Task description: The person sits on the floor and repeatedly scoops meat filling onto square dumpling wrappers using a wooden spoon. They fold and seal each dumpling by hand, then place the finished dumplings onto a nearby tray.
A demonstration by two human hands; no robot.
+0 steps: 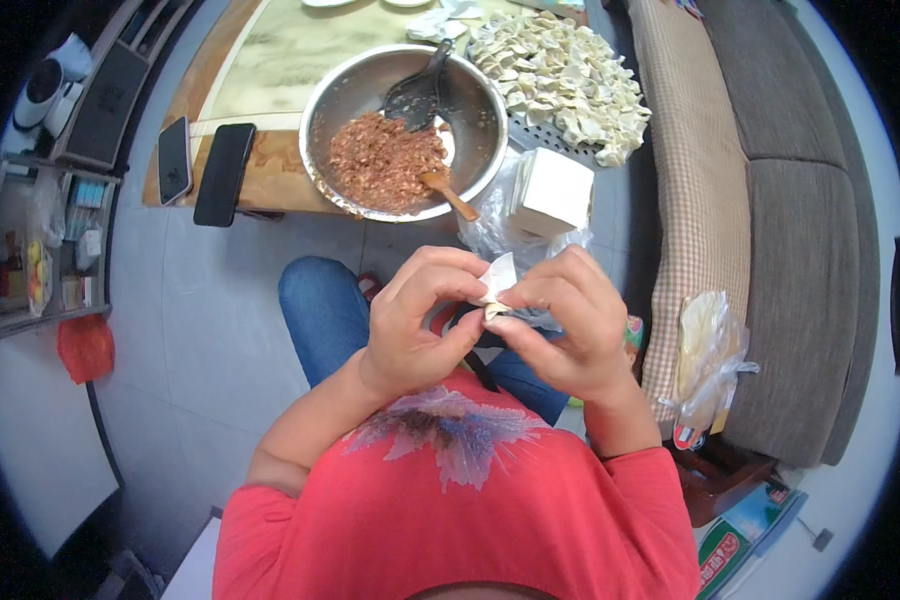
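Note:
Between my left hand (pixel 427 315) and my right hand (pixel 570 322), a folded dumpling wrapper (pixel 499 277) is pinched by the thumbs and fingers of both. Just beyond them stands a stack of square white wrappers (pixel 553 187) on a clear plastic bag (pixel 495 217). A large steel bowl (pixel 311 161) holds reddish minced filling (pixel 382 161), a small wooden spatula (pixel 450 195) and a black slotted spoon (pixel 414 94). Many folded dumplings (pixel 562 79) are heaped on a perforated metal tray (pixel 555 139) at the upper right.
Two phones (pixel 174 161) (pixel 225 174) lie on the wooden edge of the table (pixel 270 169). A sofa with a checked cover (pixel 697 187) runs along the right, with a plastic bag (pixel 709 360) on it. Shelves (pixel 52 247) stand at the left.

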